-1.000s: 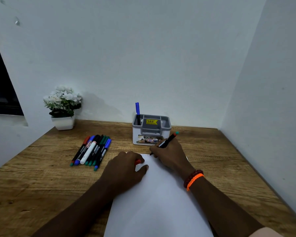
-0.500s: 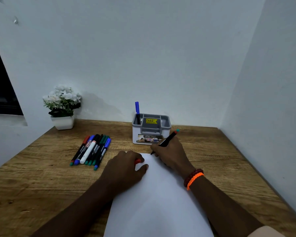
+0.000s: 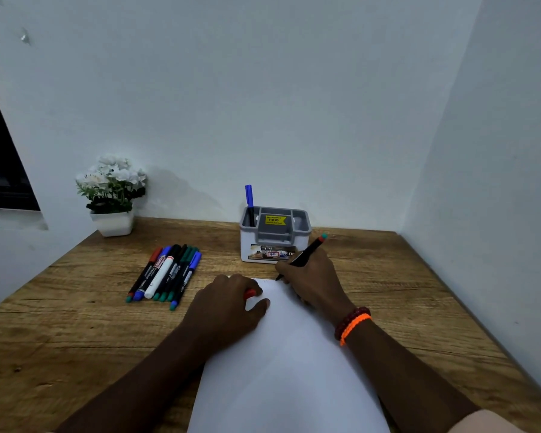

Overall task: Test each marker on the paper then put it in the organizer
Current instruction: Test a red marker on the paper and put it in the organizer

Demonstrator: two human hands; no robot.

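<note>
Head view shows my right hand [image 3: 310,278] closed around a black marker [image 3: 303,256], its tip down on the far edge of the paper [image 3: 289,364]. My left hand [image 3: 228,304] lies on the sheet's left side, fingers curled on a small red object [image 3: 250,293], which I judge to be the marker's cap.

In my judgement, the step in hand is the test stroke. It calls for light pressure, a short line kept on the sheet and off the desk [image 3: 60,323], and the left hand pinning the paper flat. Faint marks show near the tip; I cannot read them.

The marker is slim and black, with a red band and a teal end, tilted toward the organizer [image 3: 275,237], which stands just beyond the paper. One blue marker [image 3: 249,201] stands upright in its left compartment. A row of untested markers [image 3: 166,275] lies left of the paper.
</note>
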